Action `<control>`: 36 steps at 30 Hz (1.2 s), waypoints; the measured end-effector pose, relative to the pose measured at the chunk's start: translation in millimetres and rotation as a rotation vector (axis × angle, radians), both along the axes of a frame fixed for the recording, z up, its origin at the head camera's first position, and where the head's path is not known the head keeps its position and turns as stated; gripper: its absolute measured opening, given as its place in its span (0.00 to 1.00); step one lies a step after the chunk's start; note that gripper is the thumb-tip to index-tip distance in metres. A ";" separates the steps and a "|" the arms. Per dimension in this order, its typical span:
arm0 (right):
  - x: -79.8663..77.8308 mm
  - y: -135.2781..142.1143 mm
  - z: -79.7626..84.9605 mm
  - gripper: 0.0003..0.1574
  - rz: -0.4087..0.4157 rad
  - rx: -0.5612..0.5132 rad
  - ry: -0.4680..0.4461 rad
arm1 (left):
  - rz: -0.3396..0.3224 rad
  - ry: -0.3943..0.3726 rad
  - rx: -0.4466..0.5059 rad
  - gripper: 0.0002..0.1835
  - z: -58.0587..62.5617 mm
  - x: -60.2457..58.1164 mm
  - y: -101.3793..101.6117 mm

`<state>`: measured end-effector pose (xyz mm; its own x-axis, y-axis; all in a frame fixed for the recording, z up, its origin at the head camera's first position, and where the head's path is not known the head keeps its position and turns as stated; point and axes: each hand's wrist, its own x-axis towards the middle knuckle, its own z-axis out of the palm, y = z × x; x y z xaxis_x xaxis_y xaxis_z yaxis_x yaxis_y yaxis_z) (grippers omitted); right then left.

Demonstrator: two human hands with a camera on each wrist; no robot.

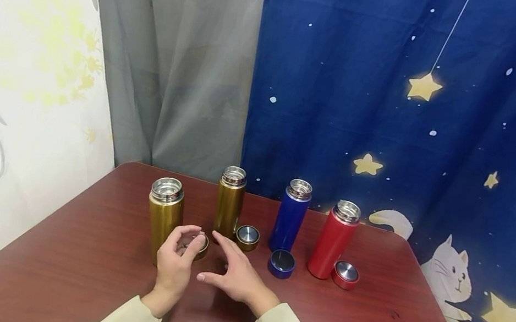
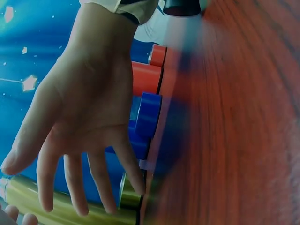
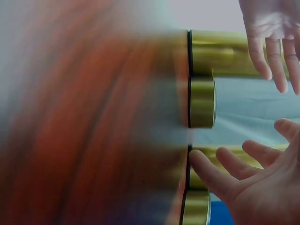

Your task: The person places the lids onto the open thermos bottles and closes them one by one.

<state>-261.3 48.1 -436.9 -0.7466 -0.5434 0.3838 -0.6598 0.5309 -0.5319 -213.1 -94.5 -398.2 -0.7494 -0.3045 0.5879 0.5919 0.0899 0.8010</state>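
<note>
My left hand (image 1: 174,265) is in front of the left gold bottle (image 1: 164,219), its fingers relaxed, bent and holding nothing. Partly behind it lies a gold cap (image 1: 202,250). To its right, my right hand (image 1: 240,278) spreads its fingers and thumb, palm turned toward the left hand. Beyond that hand stands a second gold bottle (image 1: 229,204), uncapped, beside another gold cap (image 1: 247,237). In the right wrist view, a gap separates my left hand (image 3: 276,42) from my right hand (image 3: 262,183). Loose, spread fingers of the left hand (image 2: 89,126) fill the left wrist view.
A blue bottle (image 1: 291,216) and a red bottle (image 1: 333,242) stand open at the right. The blue cap (image 1: 281,263) and red cap (image 1: 346,275) lie by their bases on the reddish-brown table (image 1: 88,258). Curtains (image 1: 327,99) hang behind it.
</note>
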 end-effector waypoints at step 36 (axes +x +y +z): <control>-28.6 -49.3 -14.7 0.55 -0.149 0.114 -0.097 | 0.574 -0.215 -0.093 0.26 -78.3 -43.6 -62.1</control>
